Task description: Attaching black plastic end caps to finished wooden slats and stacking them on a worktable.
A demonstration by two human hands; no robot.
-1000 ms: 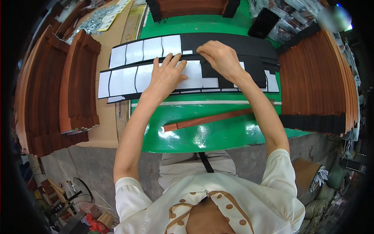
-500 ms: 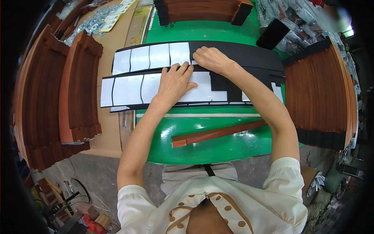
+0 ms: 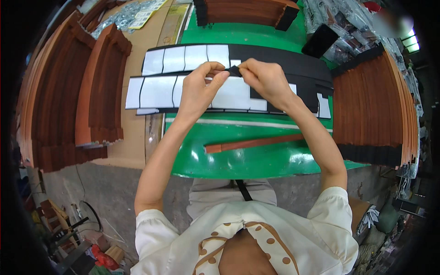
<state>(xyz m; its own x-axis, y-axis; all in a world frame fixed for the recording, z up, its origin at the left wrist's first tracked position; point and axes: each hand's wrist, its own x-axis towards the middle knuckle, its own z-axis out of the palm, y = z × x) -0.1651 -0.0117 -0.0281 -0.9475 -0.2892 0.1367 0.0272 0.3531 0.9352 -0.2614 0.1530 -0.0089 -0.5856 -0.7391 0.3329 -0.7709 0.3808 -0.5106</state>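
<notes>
Between my two hands is a small black foam-like piece (image 3: 234,71), lifted over the sheets. My right hand (image 3: 269,81) pinches its right side with thumb and forefinger. My left hand (image 3: 200,88) has thumb and fingertips drawn together at its left side. Under the hands lie two rows of black sheet with white backing: the far sheet (image 3: 284,59) and the near sheet (image 3: 156,94). White backing covers much of their left parts, crossed by dark cut lines. Bare black shows toward the right, where part of the near sheet is hidden by my right hand.
A green tabletop (image 3: 238,165) carries a reddish-brown wooden strip (image 3: 256,144) near its front. Stacked brown wooden pieces stand at left (image 3: 103,87), right (image 3: 371,105) and back (image 3: 245,11). A black phone (image 3: 320,40) rests by plastic-wrapped parts. Metal hardware (image 3: 126,23) lies back left.
My left hand has gone from lying spread on the near sheet to a pinch. My right hand has come nearer, and the small black piece now shows between my hands. The view has shifted slightly.
</notes>
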